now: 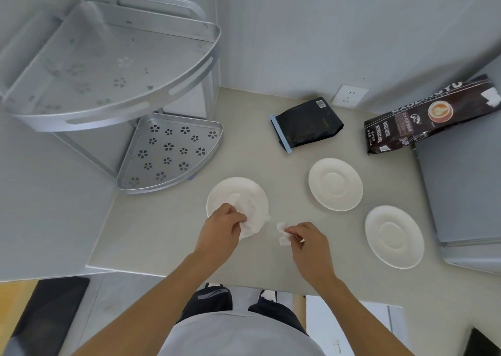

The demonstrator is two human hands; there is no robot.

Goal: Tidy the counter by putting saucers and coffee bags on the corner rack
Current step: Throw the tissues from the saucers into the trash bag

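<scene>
Near the front edge of the worktop [151,236], the left hand [221,229] pinches a crumpled white tissue [253,214] that lies over the near-right part of the left saucer [237,201], its fingers closed on the paper. Just right of it, the right hand [306,244] holds a smaller scrap of tissue [283,235] between thumb and fingertips, clear of any saucer. The two hands sit close together but do not touch.

Two more saucers lie bare on the worktop: a middle saucer [335,184] farther back and to the right of the hands, and a right saucer [394,237] level with the right hand, well apart from it. Beyond them, a black coffee bag [307,124] with a blue clip lies flat, and a larger printed coffee bag [431,115] leans at the far right against a grey appliance [466,193]. The corner rack [168,152] stands at the far left, both of its perforated shelves empty, its lower shelf just behind the left saucer. A wall socket [350,96] sits behind the bags.
</scene>
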